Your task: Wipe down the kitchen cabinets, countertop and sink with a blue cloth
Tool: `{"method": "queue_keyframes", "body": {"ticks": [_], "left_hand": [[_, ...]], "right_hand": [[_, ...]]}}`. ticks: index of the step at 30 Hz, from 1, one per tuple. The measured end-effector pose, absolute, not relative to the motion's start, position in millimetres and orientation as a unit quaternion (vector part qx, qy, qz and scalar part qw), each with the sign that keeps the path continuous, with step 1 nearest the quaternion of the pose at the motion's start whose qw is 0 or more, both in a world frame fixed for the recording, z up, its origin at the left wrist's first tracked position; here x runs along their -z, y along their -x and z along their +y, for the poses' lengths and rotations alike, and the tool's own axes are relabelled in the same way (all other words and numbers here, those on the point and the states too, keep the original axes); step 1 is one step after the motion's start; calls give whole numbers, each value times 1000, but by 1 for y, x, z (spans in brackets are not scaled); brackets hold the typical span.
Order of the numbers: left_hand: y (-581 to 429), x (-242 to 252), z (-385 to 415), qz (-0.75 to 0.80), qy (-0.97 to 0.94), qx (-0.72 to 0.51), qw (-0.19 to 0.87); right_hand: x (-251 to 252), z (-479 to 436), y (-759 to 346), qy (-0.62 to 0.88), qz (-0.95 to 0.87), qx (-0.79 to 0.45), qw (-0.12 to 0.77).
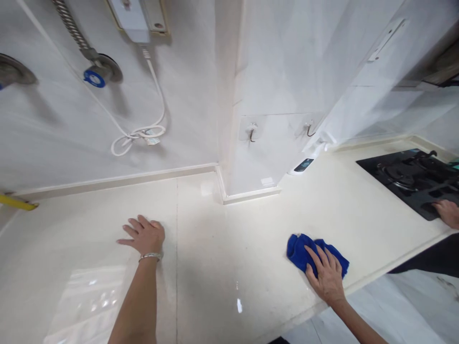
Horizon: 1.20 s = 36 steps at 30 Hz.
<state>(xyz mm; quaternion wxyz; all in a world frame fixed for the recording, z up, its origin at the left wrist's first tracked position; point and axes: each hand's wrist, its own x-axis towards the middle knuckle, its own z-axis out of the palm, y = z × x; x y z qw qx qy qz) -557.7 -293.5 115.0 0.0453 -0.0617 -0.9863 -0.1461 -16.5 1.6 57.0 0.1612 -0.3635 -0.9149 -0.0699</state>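
My left hand (145, 236) rests on the pale countertop (211, 267) with its fingers spread. A silver bracelet (150, 256) circles that wrist. To the right, near the counter's front edge, my right hand (327, 276) grips a bunched blue cloth (300, 253) and presses it against the surface. Its fingers lie over the top of the cloth; the thumb sits along the near side. A dark seam runs through the countertop between my hands, closer to the left one.
At the far right, another person's hand (447, 211) touches a black gas hob (405, 177). A wall corner juts out ahead, with hooks (252, 133) on it. A white device (303, 166) stands beside it. A white cable (138, 134) hangs near a blue-knobbed valve (96, 76). Something yellow (17, 202) lies left.
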Motion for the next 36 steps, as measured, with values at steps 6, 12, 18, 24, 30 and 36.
{"method": "queue_keyframes", "body": {"ticks": [6,12,18,24,30,36], "left_hand": [[542,-93,-299,-966,169,153,122],[503,-77,-294,-944,258,165,124],[371,-72,-225,-812,543,210,36],[334,-76,-196,-705,669,232,-41],[485,-82,-225,-858,485,168,-5],[565,-88,-193,-892,429,141,7]], "right_hand": [[-51,3,16,363,-912,73,176],[-53,2,19,357,-912,72,187],[-49,3,16,370,-908,60,186],[-52,2,14,358,-912,70,186],[-53,1,14,359,-914,77,173],[-51,1,12,361,-915,79,162]]}}
